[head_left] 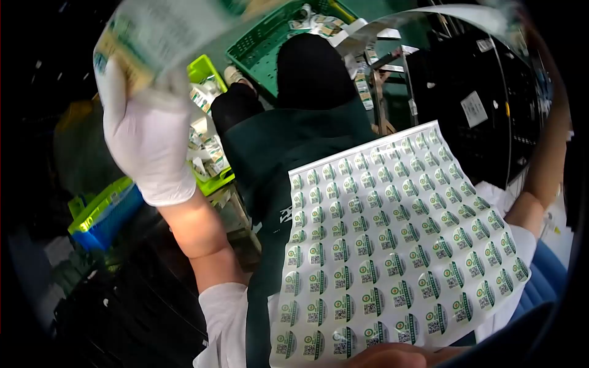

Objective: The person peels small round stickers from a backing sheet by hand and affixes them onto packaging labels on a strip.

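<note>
My left hand (147, 126), in a white glove, is raised at the upper left. Its fingers are closed on a blurred strip of printed film (159, 34) with green and tan print. My right forearm (546, 153) reaches up along the right edge; the hand at its end is too dark and smeared to make out, close to a pale, curved strip (454, 11). Across my lap and dark green apron (325, 132) lies a large white sheet of round green stickers (392, 245) with square codes, in rows. A patch of skin shows at the bottom edge, unclear.
Ahead stands a green perforated crate (264, 61) with printed packets inside. A lime-green basket (218, 181) of packets is at the left, with a blue and lime container (104, 214) farther left. Black cases or panels (454, 92) stand at the right, beside a metal frame.
</note>
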The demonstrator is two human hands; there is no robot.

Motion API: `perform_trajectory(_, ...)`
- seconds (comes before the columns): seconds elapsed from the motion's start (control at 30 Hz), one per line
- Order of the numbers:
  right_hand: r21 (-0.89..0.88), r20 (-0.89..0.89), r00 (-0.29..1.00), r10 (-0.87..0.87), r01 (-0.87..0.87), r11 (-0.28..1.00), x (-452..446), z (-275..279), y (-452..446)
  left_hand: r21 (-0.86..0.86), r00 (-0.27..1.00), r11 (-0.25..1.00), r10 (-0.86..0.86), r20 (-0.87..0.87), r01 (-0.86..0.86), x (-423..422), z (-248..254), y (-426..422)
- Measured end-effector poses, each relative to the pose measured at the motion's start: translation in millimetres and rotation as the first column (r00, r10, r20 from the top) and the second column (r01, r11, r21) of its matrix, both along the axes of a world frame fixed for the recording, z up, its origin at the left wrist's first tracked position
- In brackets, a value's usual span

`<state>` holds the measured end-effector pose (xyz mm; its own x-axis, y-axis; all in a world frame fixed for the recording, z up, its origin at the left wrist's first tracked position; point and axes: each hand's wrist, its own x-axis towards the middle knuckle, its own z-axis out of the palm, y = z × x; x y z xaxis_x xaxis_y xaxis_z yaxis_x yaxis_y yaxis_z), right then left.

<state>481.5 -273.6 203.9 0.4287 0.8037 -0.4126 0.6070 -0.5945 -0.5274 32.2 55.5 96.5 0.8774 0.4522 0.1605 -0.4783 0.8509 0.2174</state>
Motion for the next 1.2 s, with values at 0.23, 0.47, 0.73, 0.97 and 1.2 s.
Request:
perform_trajectory(0.23,-0.097,0.0,0.997,-0.079,0.078,0.992,-18.3,67.1,-37.7,-0.079,0.962,0.967,-0.227,0.15,0.241,60.3,0.9,4.8)
perform_trajectory(0.47,-0.241,-0.103,0.909,0.404,-0.417,0.876,-143.0,-98.3,53.1,0.022,0.988,0.995,0.097,-0.122,-0.095,-72.3,-56.0,47.6)
perform_trajectory(0.73,0.462,-0.137,0.808,0.573,-0.459,0.759,-227.4,-156.1,178.5,0.233,0.714,0.835,0.547,-0.437,-0.498,-96.4,-38.2,0.3)
perform_trajectory(0.97,0.499,-0.232,0.74,0.631,-0.466,0.731,-284.6,-141.9,223.4,0.21,0.751,0.805,0.593,-0.291,-0.555,-86.2,-38.4,-15.4)
perform_trajectory(1.2,0.569,-0.308,0.834,0.458,-0.224,0.791,-254.8,-148.7,216.0,0.442,0.505,0.76,0.648,-0.571,-0.476,-20.3,-85.4,-72.0)
